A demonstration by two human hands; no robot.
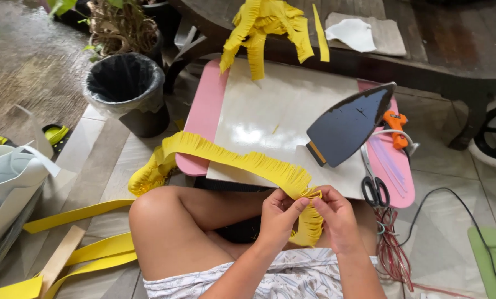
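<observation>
Both hands at lap level, just off the near edge of the counter [281, 111]. Left hand [278, 213] and right hand [336, 213] meet on one end of the yellow fringed strip [231, 158]; fingers of both are pinched closed on it, thumbs on top, the end being curled into a tight coil [310, 221] between them.

Strip's long axis: from the fingers it runs up and to the left across the counter's near edge, then drops off the left corner into a loose bundle beside the knee. The free length therefore lies on the left hand's side; the right hand sits at the coil end.

Nearby on the counter: iron [348, 124] tipped on its side, scissors [372, 185], orange glue gun [396, 127]. Black bin [127, 88] on the floor, well apart.
</observation>
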